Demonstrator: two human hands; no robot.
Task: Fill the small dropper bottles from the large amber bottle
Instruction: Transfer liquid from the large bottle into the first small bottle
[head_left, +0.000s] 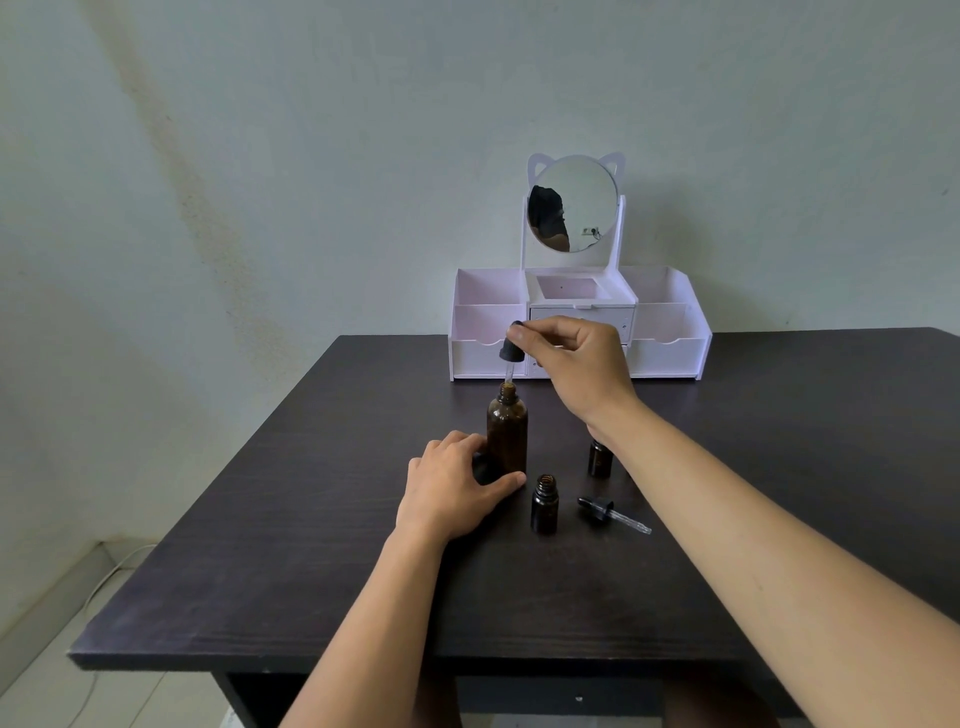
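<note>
Standing behind amber bottle on bench: organizer. Right of it: open vial, loose dropper, second vial behind forearm. Left hand fingers curl round bottle; right hand fingers pinch held dropper over mouth.

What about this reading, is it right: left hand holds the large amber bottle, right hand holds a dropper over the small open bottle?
Not quite. The head view shows the right hand holding the dropper over the mouth of the large amber bottle, not the small open bottle, which stands apart. The left hand does hold the large amber bottle.
</note>
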